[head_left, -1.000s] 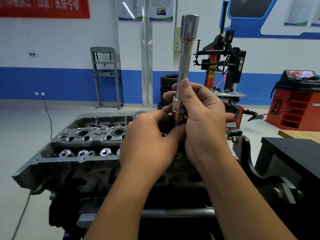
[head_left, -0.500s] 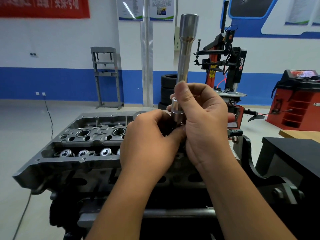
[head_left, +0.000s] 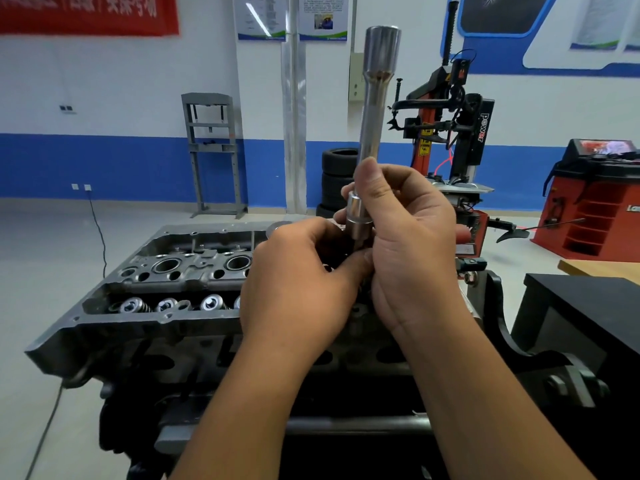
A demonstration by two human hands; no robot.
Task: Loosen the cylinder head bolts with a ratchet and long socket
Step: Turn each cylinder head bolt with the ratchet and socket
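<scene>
We see the long socket held upright at the centre of the frame, its long axis nearly vertical with a slight lean to the right, the wide bolt end pointing up toward the top edge and the narrower collar end down between the hands. It stands in the air above the cylinder head, not touching it.

The right hand curls round the lower shaft, its thumb lying along the front of the socket above the collar. The left hand is curled with its thumb tip pressed against the base of the socket; it seems to hold something dark there, likely the ratchet's head, but the fingers hide it and we cannot tell what it is or how it joins the socket. No ratchet handle shows.

The cylinder head lies in the lower left, its right part hidden behind both hands; the valve springs along its near side run out of sight under the left hand. The head bolts are too small or too dark to make out. A black surface is cut off at the right edge.

Against half a second ago, the socket and both hands sit in almost the same place, with the same grip.
</scene>
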